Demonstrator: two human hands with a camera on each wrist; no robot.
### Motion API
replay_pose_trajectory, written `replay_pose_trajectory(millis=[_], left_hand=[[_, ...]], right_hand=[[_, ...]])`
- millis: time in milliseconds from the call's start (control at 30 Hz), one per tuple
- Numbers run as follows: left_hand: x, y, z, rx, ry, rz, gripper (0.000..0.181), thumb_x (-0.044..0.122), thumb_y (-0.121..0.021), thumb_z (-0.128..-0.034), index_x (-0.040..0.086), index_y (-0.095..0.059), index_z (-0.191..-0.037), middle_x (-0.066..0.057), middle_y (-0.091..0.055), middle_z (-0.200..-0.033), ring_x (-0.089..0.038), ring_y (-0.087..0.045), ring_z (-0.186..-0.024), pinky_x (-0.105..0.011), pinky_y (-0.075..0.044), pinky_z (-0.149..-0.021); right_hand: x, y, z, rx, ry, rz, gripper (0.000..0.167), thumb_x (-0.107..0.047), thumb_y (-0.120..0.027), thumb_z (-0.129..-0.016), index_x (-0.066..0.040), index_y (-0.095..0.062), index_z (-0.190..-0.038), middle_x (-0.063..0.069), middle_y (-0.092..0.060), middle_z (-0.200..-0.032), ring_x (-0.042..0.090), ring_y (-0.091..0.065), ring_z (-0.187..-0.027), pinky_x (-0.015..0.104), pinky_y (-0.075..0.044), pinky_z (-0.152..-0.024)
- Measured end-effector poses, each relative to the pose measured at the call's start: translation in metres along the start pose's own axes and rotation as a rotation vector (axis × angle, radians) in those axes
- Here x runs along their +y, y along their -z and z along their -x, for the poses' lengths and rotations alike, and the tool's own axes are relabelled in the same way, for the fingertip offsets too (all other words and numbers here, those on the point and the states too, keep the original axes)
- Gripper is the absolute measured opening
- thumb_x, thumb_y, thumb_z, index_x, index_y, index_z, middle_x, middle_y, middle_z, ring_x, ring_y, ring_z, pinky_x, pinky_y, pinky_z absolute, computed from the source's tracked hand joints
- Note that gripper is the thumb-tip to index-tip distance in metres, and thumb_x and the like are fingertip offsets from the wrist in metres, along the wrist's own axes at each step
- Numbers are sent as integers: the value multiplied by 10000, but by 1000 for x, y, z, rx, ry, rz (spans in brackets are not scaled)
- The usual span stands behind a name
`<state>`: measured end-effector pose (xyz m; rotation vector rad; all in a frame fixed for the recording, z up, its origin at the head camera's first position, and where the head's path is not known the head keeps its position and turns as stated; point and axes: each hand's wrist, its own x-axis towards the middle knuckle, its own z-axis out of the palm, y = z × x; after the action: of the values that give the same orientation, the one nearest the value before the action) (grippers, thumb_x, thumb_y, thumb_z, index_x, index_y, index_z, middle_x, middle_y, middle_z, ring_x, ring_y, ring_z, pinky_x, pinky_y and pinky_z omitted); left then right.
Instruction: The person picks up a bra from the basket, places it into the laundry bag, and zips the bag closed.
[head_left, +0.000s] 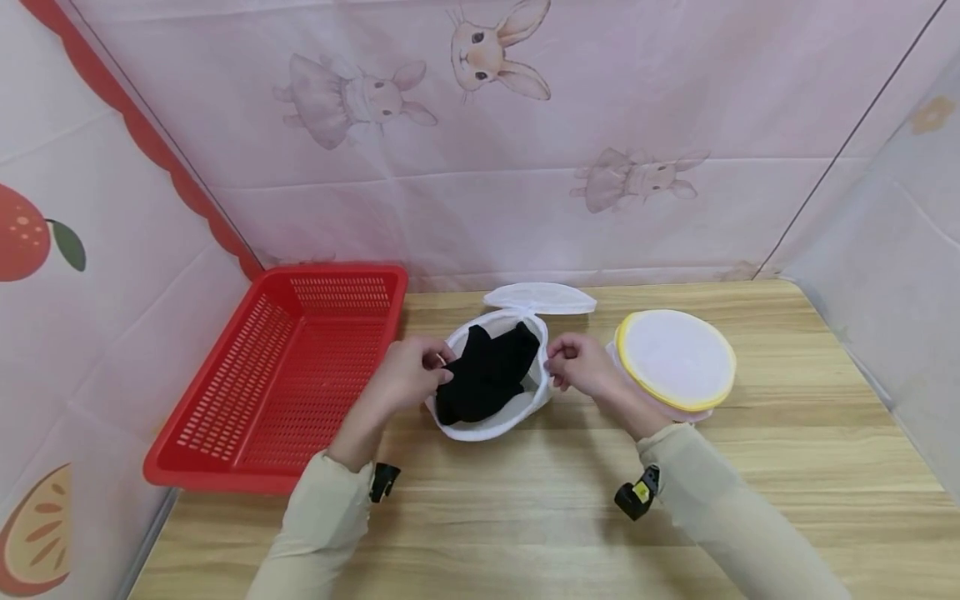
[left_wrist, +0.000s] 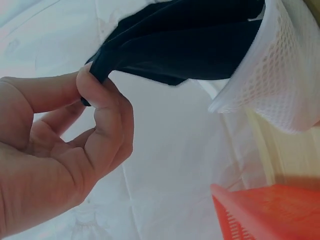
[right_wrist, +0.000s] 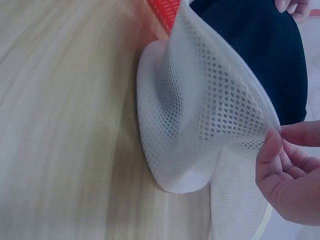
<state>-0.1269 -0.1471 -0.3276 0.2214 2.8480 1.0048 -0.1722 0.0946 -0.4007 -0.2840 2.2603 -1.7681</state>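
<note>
Black cloth lies partly inside a white mesh bag whose lid stands unzipped at the back. My left hand pinches the cloth at the bag's left side; in the left wrist view, thumb and fingers of the left hand grip a corner of the dark cloth, raised above the mesh rim. On the other side my right hand holds the bag's right edge. The right wrist view has the right hand pinching the zippered rim of the mesh bag.
A red plastic basket stands at the left of the wooden table. Round white mesh bags, the top one yellow-rimmed, lie stacked right of my right hand. Printed cloth walls enclose the back and sides.
</note>
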Motion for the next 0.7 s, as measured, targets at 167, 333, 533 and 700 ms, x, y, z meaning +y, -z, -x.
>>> replay_pose_trajectory(millis=[167, 333, 533, 700], left_hand=[[0, 4, 1, -17, -54, -16, 80, -12, -645, -788, 42, -672, -840, -26, -551, -654, -153, -498, -599, -253, -415, -519], [2, 4, -1, -39, -77, -58, 77, -6, -648, -792, 52, -674, -836, -24, -546, -652, -157, -492, -594, -257, -421, -502], [11, 5, -6, -34, -123, -161, 82, -3, -652, -779, 64, -683, -814, -18, -563, -653, -173, -510, -636, -264, -425, -540], [18, 6, -9, -35, -104, -226, 100, -10, -641, -772, 71, -681, -815, -16, -582, -658, -177, -525, -644, -270, -425, -546]], right_hand=[[-6, 5, -2, 79, 22, 85, 94, 95, -518, -808, 121, -546, -895, 67, -557, -638, 121, -515, -505, 222, -453, -466], [-13, 7, -3, 109, 42, 117, 120, 88, -515, -806, 109, -578, -906, 69, -564, -654, 127, -514, -525, 210, -443, -474], [-22, 8, -6, 116, 69, 141, 127, 83, -538, -810, 96, -609, -915, 68, -553, -655, 164, -521, -543, 200, -428, -464], [-24, 9, -8, 107, 106, 172, 132, 87, -552, -807, 109, -621, -918, 76, -570, -669, 185, -535, -565, 194, -436, -484]])
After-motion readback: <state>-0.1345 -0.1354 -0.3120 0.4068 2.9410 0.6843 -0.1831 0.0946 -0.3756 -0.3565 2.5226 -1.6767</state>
